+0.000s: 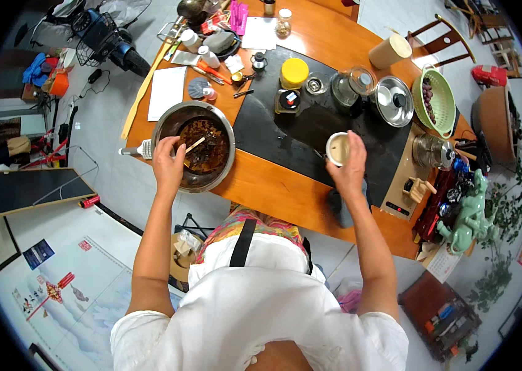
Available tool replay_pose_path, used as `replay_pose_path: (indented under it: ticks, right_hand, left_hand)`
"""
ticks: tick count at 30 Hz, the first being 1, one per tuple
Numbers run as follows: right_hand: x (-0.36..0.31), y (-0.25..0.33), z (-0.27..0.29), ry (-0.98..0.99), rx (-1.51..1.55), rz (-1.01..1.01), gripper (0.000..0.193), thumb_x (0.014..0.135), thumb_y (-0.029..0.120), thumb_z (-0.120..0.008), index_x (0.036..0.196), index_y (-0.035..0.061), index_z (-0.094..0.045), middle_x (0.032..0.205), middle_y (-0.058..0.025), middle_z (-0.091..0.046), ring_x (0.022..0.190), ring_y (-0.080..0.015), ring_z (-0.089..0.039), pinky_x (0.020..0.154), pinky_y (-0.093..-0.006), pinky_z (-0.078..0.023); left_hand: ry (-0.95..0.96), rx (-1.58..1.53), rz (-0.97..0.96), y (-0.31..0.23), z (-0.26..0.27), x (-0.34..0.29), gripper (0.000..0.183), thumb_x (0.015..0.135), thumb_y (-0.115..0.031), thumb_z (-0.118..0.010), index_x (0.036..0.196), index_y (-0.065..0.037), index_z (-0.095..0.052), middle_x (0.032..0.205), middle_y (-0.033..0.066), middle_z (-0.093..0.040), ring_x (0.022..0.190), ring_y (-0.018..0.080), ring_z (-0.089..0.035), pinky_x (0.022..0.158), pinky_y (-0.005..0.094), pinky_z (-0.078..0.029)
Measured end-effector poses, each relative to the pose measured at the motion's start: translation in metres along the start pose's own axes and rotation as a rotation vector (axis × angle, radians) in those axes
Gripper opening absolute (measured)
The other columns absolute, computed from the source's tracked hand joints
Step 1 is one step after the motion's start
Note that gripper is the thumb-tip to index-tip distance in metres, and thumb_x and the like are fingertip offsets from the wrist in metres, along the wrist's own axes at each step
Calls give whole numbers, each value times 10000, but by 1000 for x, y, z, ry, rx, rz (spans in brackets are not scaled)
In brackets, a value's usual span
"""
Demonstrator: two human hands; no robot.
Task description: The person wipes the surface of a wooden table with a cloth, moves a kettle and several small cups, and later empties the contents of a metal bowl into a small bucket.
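Observation:
A large metal bowl (227, 162) at the table's left front edge holds a dark brown, wet-looking mixture (206, 154). Over its near left side, my left hand (168, 162) is closed, with its fingertips at the end of a pale wooden stick (195, 144) that slants across the bowl. What lies deeper between those fingers is hidden. To the right, my right hand (349, 167) grips a small white cup (339, 137) with beige contents, above the near edge of a black mat (261, 133).
Jars, including one with a yellow lid (294, 72), a glass pot (347, 89) and a metal lid (392, 102) stand on the mat's far side. A green colander (443, 120) with grapes is at right. Bottles and tools (210, 57) crowd the far left.

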State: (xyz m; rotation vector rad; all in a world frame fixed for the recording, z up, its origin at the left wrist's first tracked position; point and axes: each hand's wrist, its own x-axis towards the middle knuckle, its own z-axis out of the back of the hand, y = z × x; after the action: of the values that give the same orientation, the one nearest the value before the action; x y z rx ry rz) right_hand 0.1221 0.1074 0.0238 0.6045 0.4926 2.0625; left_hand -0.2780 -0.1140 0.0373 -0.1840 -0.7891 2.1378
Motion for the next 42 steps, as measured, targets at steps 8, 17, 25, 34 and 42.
replay_pose_path:
  ticks: [8,17,25,34,42]
  right_hand:
    - [30,153,-46,211,199,319,963,626,58,-811,1485,19,-378,1402,-219,-469,1302,-401,-463,1112,-477,-390]
    - [51,252,-127,415,-370,575,787,775,159,-715,1483,2,-410,1150,-157,-552,1100,-303,-544,911,-379,-454]
    - [36,293,-156,384,-1139,1057,597,997,293,-468,1538,53,-385,1284,-188,-565,1183,-352,-500,886,-445,-405]
    - [47,267,-138,284,-696,909,544,972,255,-491,1492,98,-460,1300,-183,-568,1187,-328,-523,924,-392,-420]
    - [33,174,-49,143,58,232,1000,618,152,-837,1518,136,-400,1345,-221,-502,1235,-392,-515,1042,-484,-435]
  left_hand:
    - [-8,-99,79,21,13,-25,221,903,-149,-701,1088,-29,-701,1185,131,-656,1114,316,-612,967,402,-484]
    - [-2,-188,100,33,19,-33,225,901,-160,-698,1086,-32,-700,1165,123,-664,1113,317,-614,976,399,-472]
    - [18,-192,84,50,19,-38,219,905,-140,-690,1091,-26,-701,1159,129,-672,1104,310,-625,976,395,-473]
    - [23,-223,37,32,15,-20,226,920,-125,-681,1119,-17,-688,1173,135,-660,1110,306,-620,986,387,-468]
    - [102,-483,-32,-59,-6,36,300,935,-94,-671,1220,2,-658,1205,123,-641,1092,211,-620,961,332,-487]
